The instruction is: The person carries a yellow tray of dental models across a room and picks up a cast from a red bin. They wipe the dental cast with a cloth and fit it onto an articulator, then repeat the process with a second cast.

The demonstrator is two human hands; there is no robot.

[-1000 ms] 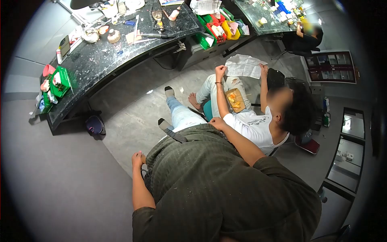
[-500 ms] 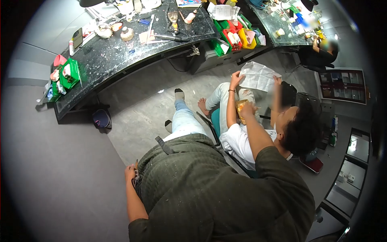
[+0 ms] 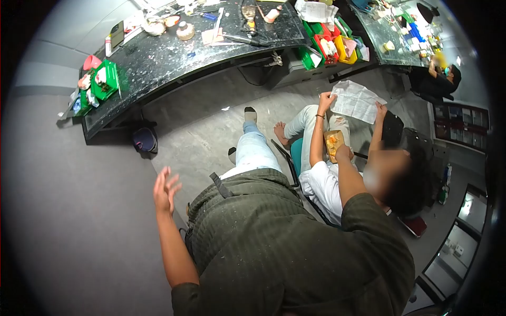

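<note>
My left hand (image 3: 166,190) is raised beside my left hip, fingers spread, with nothing in it. Out to the right, my right hand (image 3: 344,153) is closed at the lower corner of a brown paper food tray (image 3: 331,149) with orange food in it. Whether the fingers grip the tray or something small over it is hidden. The tray is at the lap of a seated person in a white shirt (image 3: 321,184). That person holds up a creased white printed sheet (image 3: 357,101) with both hands.
A dark speckled workbench (image 3: 158,68) carries bottles, tools and a phone (image 3: 117,35). Green, red and yellow bins (image 3: 345,48) stand at its right end. A dark bin (image 3: 145,141) is on the floor below. Another person (image 3: 440,79) sits at the far bench.
My left hand has risen from my hip and opened. My right hand has drawn back slightly from over the tray, showing more food. The view has shifted, moving the scene rightward.
</note>
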